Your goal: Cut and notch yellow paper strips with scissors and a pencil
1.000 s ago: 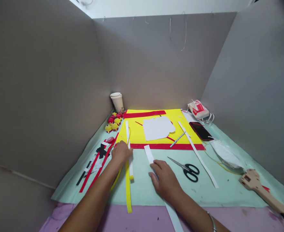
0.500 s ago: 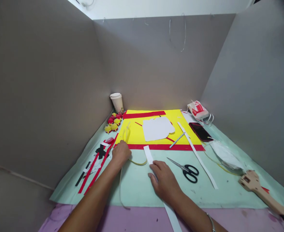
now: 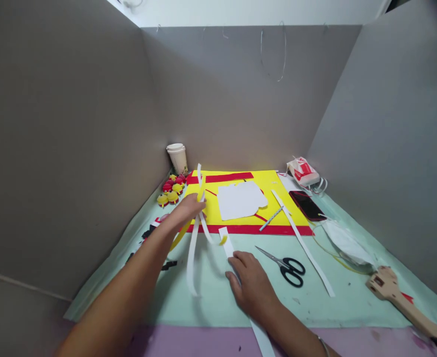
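Note:
My left hand (image 3: 195,206) is raised over the left part of the yellow sheet (image 3: 236,198). Its fingers are closed around a loose bundle of thin white and yellow paper strips (image 3: 193,263), whose ends dangle and curl below. My right hand (image 3: 253,282) rests on the green cloth with a wider white paper strip (image 3: 225,240) under its fingers; the strip runs toward me past the wrist. Just right of that hand lie scissors (image 3: 287,265) with black handles. A white cut-out paper (image 3: 241,201) lies on the yellow sheet.
A paper cup (image 3: 177,158) and red-and-yellow round pieces (image 3: 172,191) stand at the back left. On the right are a phone (image 3: 307,206), a long white strip (image 3: 303,240), a crumpled white mask-like item (image 3: 346,240) and a beige glue gun (image 3: 400,297). Grey panels surround the table.
My left hand has lifted up and away from me, raising the bundle of strips off the cloth. My right hand stays on the wider strip. Dark scraps now show beside my left forearm.

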Tool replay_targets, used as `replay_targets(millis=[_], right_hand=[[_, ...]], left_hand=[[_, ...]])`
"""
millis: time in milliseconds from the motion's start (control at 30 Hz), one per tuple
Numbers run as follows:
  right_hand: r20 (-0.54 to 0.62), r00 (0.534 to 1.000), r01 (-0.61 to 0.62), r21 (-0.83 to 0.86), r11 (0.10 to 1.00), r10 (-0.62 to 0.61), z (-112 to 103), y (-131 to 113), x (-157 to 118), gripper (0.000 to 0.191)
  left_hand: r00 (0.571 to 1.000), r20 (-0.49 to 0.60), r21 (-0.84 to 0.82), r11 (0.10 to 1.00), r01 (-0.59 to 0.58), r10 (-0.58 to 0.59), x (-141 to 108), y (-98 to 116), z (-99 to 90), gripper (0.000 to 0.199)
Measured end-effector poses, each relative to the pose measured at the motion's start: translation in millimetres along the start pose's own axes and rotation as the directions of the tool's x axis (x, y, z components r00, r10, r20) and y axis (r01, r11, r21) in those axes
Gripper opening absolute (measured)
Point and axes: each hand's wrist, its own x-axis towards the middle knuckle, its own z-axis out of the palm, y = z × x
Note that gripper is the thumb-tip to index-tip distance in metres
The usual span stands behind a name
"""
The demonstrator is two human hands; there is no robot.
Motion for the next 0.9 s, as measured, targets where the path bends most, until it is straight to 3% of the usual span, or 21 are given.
replay_targets(millis=[100,267,467,600,900], right_hand=[[-0.002,1.0,-0.001,-0.006,1.0,0.001,-1,-1,1,0.028],[-0.021,1.0,-0.007,0.023,1.0,0.008,-1,-3,3,0.027],[-0.058,0.998,-0.001,0.019,1.0,0.002,0,-4,5,0.03],[-0.044,0.999,-0.029,0.025,0.999,0.031,-1,-5,6,0.031],[-0.024,1.0,-0.009,0.003,1.0,0.009,1,-3,5,0.03]], left_hand=[[0.999,0.026,-0.002,0.999,-0.036,0.036,31,23,-14.9,0.026],[0.995,0.044,0.151,0.984,-0.097,0.092,87,70,-35.0,0.03],[0.973,0.016,0.327,0.919,-0.221,0.228,126,110,-31.9,0.035],[0.953,0.028,0.41,0.866,-0.285,0.301,141,115,-14.1,0.033],[0.935,0.045,0.473,0.817,-0.331,0.353,173,100,17.2,0.034]])
